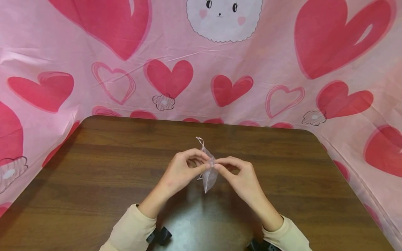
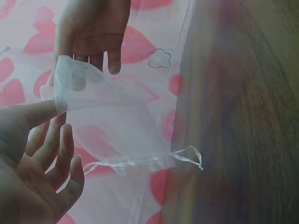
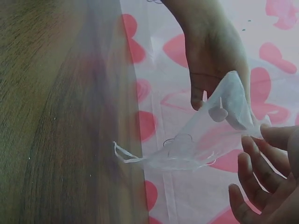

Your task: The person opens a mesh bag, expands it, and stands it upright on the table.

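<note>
A sheer white drawstring pouch [image 1: 209,177] hangs between both hands above the middle of the table. My left hand [image 1: 185,169] pinches its fabric between thumb and forefinger from the left. From the other side my right hand [image 1: 241,176] pinches the same bunched spot, the fingertips of both hands close together. In the left wrist view the pouch [image 2: 117,116] looks see-through, with its gathered drawstring end low and a ribbon loop [image 2: 191,157] sticking out. The right wrist view shows the pouch [image 3: 196,135] spread in a triangle, its other fingers behind left loosely bent.
The dark wooden table [image 1: 94,181] spreads out below the hands. A pink cloth [image 1: 201,76] with red hearts hangs behind it and along its sides. Black wrist devices [image 1: 160,236] sit at the cream sleeves [image 1: 130,230].
</note>
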Available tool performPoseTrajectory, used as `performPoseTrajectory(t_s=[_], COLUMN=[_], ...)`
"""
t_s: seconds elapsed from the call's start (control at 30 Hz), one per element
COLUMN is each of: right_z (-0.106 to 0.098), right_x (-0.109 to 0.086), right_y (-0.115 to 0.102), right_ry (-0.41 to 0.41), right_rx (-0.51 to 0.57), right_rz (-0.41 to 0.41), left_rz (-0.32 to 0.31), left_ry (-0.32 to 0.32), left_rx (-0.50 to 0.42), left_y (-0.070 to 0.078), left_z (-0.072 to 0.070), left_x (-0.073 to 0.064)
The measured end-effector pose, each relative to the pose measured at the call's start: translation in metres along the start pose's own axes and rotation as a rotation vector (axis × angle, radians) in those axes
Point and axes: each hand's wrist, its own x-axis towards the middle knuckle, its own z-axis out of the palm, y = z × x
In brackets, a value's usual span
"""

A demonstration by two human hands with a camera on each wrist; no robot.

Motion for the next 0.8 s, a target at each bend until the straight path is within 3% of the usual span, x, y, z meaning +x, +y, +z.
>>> performPoseTrajectory(t_s=[0.1, 0.23, 0.4, 0.57, 0.8], right_z=[-0.0003, -0.0007, -0.0009, -0.0013, -0.0020], right_x=[-0.0003, -0.0005, -0.0004, -0.0002, 0.0004], right_y=[-0.0009, -0.0032, -0.0040, -0.0052, -0.0072], right_ry=[0.026, 0.046, 0.049, 0.053, 0.055], right_rx=[-0.005, -0.013, -0.008, -0.020, -0.033], right_rz=[-0.030, -0.034, -0.007, 0.023, 0.050], left_rz=[-0.020, -0.056, -0.047, -0.068, -0.044], left_ry=[0.019, 0.050, 0.065, 0.070, -0.014], left_rx=[0.050, 0.187, 0.316, 0.293, 0.197], left_y=[0.0036, 0.0075, 0.0081, 0.0090, 0.0099], left_z=[0.0001, 0.0000, -0.0001, -0.0003, -0.0024], left_x=[-0.0013, -0.0034, -0.0049, -0.0055, -0.0049])
